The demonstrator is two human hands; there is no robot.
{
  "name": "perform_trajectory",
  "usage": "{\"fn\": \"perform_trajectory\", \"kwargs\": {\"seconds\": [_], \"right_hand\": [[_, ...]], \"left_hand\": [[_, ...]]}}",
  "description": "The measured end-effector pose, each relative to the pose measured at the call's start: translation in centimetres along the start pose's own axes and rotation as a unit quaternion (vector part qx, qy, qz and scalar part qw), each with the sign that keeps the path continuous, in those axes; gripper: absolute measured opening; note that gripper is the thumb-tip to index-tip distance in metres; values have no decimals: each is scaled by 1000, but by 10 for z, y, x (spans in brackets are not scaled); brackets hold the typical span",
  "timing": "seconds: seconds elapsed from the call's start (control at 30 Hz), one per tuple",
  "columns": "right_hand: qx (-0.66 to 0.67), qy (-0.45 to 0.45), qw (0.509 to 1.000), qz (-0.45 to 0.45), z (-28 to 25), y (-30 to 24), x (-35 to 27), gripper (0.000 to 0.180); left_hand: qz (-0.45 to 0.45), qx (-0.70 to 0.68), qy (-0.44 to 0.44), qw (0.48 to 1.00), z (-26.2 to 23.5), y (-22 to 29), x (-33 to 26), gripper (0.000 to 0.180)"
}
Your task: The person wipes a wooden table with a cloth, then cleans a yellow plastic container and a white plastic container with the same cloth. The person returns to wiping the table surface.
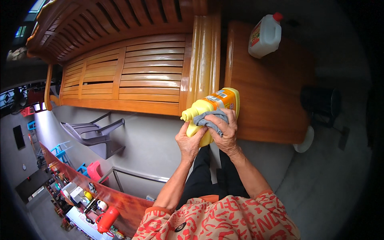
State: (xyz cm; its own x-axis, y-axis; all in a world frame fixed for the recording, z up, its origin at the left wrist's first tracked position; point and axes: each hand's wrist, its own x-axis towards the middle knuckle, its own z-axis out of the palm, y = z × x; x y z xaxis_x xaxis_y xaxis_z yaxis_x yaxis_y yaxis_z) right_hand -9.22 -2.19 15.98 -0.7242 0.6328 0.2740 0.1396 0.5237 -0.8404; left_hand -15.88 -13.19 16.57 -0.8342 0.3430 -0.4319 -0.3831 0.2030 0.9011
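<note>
Bottle (205, 105), yellow, held near tabletop (268, 100); orange label (219, 97) too small to read. Your left hand (188, 144) grasps it below neck, right hand (227, 137) clutches grey cloth (208, 120) against it, partly covering label.

The yellow bottle (219, 97), orange-labelled, is held tilted, its neck toward the left. The grey cloth (202, 119) is bunched up against the bottle, just beside its neck.

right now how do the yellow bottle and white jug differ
The yellow bottle is held by the left hand and right hand; the white jug rests on the brown table. The bottle's top is yellow, the jug's cap red. A gray cloth touches the bottle, not the jug. Both carry labels.
</note>
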Motion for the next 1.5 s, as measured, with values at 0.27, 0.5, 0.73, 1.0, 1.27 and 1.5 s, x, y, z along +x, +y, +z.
{"fn": "perform_trajectory", "kwargs": {"seconds": [0.27,0.5,0.73,1.0,1.27,1.5], "right_hand": [[12,18,987,158,-26,32,17,22],[-146,-39,953,261,-39,79,40,27],[-170,-132,917,336,-42,105,52,26],[-104,-140,972,156,-51,46,27,28],[-4,-166,986,0,-58,7,10,29],[-53,-173,983,44,-53,22,38,25]], "left_hand": [[52,78,-24,995,3,-6,-11,43],[67,87,-31,993,2,-19,-19,45],[80,97,-24,992,8,-32,-24,46],[70,95,-31,992,11,-35,-24,47],[67,106,-57,991,10,-39,-22,46],[105,144,-56,982,22,-26,-23,44]]}}
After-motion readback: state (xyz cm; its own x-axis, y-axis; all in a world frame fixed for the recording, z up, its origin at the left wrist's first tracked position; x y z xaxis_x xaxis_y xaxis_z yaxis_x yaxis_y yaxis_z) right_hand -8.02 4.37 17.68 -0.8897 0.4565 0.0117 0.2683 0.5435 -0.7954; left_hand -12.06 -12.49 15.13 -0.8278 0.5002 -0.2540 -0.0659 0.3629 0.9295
